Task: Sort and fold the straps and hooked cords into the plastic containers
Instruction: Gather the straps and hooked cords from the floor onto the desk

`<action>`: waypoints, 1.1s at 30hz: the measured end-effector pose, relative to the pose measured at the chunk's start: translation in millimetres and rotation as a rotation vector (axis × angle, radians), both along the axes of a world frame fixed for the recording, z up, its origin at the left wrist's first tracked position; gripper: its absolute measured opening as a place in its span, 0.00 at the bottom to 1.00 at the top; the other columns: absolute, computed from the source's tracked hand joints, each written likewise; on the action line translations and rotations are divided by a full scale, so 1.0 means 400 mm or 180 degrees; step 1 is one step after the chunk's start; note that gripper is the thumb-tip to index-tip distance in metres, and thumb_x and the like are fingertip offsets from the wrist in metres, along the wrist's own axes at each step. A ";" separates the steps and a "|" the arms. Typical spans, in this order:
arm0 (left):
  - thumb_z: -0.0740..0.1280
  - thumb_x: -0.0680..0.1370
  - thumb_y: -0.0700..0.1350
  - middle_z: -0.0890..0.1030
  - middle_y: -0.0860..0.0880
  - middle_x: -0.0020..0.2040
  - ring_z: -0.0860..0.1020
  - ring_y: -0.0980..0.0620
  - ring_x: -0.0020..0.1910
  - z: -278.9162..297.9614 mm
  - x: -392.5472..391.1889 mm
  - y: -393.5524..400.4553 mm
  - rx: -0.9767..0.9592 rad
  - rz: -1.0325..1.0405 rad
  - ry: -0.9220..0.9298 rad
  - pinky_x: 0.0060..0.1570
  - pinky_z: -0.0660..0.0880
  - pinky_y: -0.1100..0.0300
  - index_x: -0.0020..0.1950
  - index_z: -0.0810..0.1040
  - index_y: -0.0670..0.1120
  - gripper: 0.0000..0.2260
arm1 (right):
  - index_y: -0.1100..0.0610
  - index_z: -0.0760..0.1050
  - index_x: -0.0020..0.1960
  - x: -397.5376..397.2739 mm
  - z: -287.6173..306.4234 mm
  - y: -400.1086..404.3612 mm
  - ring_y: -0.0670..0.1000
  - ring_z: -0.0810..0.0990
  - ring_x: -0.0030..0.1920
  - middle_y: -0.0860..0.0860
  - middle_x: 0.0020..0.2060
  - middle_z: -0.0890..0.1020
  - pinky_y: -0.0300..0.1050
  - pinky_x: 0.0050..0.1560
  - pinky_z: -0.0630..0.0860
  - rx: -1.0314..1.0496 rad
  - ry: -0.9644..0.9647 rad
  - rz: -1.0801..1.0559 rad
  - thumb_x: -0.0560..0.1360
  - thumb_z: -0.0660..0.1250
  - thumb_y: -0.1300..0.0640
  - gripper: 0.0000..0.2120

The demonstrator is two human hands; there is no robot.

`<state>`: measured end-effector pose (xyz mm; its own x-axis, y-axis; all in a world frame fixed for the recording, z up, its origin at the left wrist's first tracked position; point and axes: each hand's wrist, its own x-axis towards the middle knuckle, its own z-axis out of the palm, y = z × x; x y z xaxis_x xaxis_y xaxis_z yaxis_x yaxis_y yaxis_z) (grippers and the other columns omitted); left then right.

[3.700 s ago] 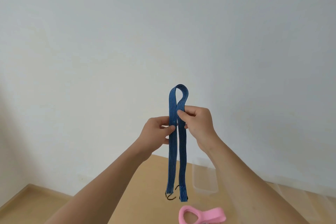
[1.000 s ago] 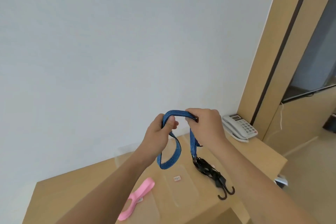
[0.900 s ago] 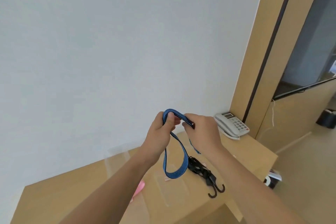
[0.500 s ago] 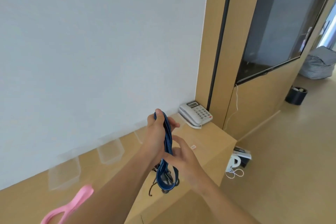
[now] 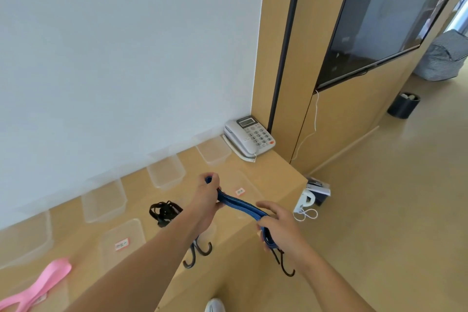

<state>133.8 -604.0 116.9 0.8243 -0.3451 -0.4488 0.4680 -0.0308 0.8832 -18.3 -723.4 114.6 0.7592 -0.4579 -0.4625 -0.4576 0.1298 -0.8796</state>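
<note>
Two hands hold the folded blue hooked cord [image 5: 241,206] above the front edge of the wooden counter [image 5: 276,172]. Left hand [image 5: 206,201] grips the folded end in a closed fist. Right hand [image 5: 281,228] curls its fingers round the opposite end; a dark hook [image 5: 287,267] hangs just below the right palm. Cord runs taut and nearly level between the hands.

Half a second ago the cord hung vertically from the left hand as a doubled loop, with the right hand open beneath it; it is now stretched sideways between both hands.

Beneath the left forearm a black hooked cord [image 5: 164,211] lies bundled on the counter, its hooks [image 5: 200,252] at the counter edge. Clear plastic containers [image 5: 166,172] stand in a row along the wall. Nearer ones carry small red-and-white labels [image 5: 122,244]; the print is too small to read. Pink strap [image 5: 38,286] lies at far left. White desk telephone [image 5: 249,137] sits in the counter's far corner.
</note>
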 end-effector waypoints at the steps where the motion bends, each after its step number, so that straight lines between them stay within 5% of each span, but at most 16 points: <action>1: 0.61 0.86 0.46 0.71 0.43 0.47 0.73 0.47 0.42 -0.024 0.011 -0.012 -0.0023 -0.0163 -0.0022 0.40 0.79 0.54 0.64 0.72 0.43 0.09 | 0.49 0.79 0.59 0.019 -0.010 -0.028 0.55 0.74 0.29 0.58 0.36 0.78 0.46 0.28 0.73 -0.0041 0.0031 -0.0074 0.75 0.61 0.68 0.20; 5: 0.72 0.80 0.41 0.79 0.43 0.46 0.84 0.42 0.49 -0.115 0.061 -0.071 -0.0065 -0.0481 -0.0105 0.50 0.81 0.52 0.57 0.77 0.38 0.10 | 0.50 0.82 0.54 0.103 -0.052 -0.129 0.53 0.75 0.31 0.56 0.34 0.76 0.45 0.31 0.75 -0.0069 0.0227 -0.0526 0.75 0.59 0.69 0.19; 9: 0.83 0.68 0.46 0.84 0.45 0.44 0.82 0.50 0.42 -0.175 0.122 -0.120 0.0349 -0.0857 -0.0186 0.44 0.78 0.59 0.49 0.82 0.42 0.16 | 0.55 0.81 0.54 0.225 -0.094 -0.208 0.54 0.76 0.33 0.56 0.35 0.77 0.48 0.33 0.80 0.0110 0.0390 -0.0841 0.77 0.59 0.69 0.16; 13: 0.81 0.69 0.39 0.84 0.46 0.47 0.80 0.53 0.38 -0.223 0.175 -0.156 0.0820 -0.0954 -0.0268 0.34 0.74 0.69 0.48 0.81 0.44 0.13 | 0.56 0.80 0.54 0.367 -0.155 -0.251 0.56 0.79 0.37 0.58 0.36 0.79 0.52 0.37 0.83 0.0275 0.0429 -0.1065 0.79 0.60 0.68 0.13; 17: 0.77 0.74 0.50 0.84 0.50 0.50 0.82 0.52 0.48 -0.256 0.192 -0.196 0.0985 -0.0962 -0.0260 0.43 0.79 0.64 0.52 0.79 0.49 0.12 | 0.54 0.80 0.56 0.485 -0.203 -0.256 0.58 0.83 0.44 0.59 0.46 0.83 0.55 0.43 0.84 0.0442 0.0477 -0.1065 0.80 0.62 0.65 0.12; 21: 0.79 0.71 0.45 0.83 0.56 0.53 0.82 0.60 0.50 -0.280 0.187 -0.238 0.0879 -0.0816 -0.0187 0.45 0.79 0.66 0.58 0.75 0.51 0.20 | 0.49 0.81 0.55 0.563 -0.214 -0.249 0.57 0.83 0.52 0.54 0.50 0.84 0.58 0.52 0.81 0.0573 0.0609 -0.0763 0.76 0.69 0.60 0.10; 25: 0.76 0.71 0.35 0.86 0.52 0.49 0.84 0.59 0.47 -0.297 0.192 -0.285 0.0764 -0.0504 -0.0019 0.45 0.80 0.65 0.58 0.79 0.48 0.19 | 0.47 0.79 0.51 0.588 -0.245 -0.267 0.47 0.83 0.45 0.49 0.49 0.81 0.42 0.41 0.81 -0.0770 0.0752 0.0243 0.66 0.77 0.50 0.15; 27: 0.71 0.72 0.33 0.87 0.51 0.47 0.85 0.55 0.47 -0.304 0.196 -0.301 0.0749 -0.0431 0.0059 0.49 0.83 0.57 0.56 0.81 0.48 0.16 | 0.47 0.78 0.47 0.601 -0.262 -0.288 0.47 0.82 0.43 0.50 0.49 0.80 0.42 0.40 0.81 -0.1277 0.0787 0.0633 0.60 0.75 0.43 0.18; 30: 0.65 0.71 0.35 0.87 0.51 0.46 0.86 0.50 0.48 -0.303 0.207 -0.315 0.0924 -0.0302 0.0042 0.53 0.83 0.48 0.54 0.82 0.49 0.16 | 0.51 0.75 0.40 0.628 -0.283 -0.314 0.47 0.79 0.38 0.49 0.40 0.80 0.42 0.37 0.77 -0.1676 0.0723 0.1101 0.65 0.74 0.46 0.12; 33: 0.58 0.71 0.32 0.86 0.47 0.43 0.85 0.48 0.46 -0.284 0.213 -0.328 0.0984 -0.0135 0.0199 0.45 0.83 0.55 0.51 0.83 0.48 0.20 | 0.52 0.73 0.44 0.638 -0.294 -0.325 0.51 0.79 0.42 0.47 0.39 0.80 0.45 0.38 0.74 -0.2414 0.0621 0.1418 0.70 0.71 0.43 0.14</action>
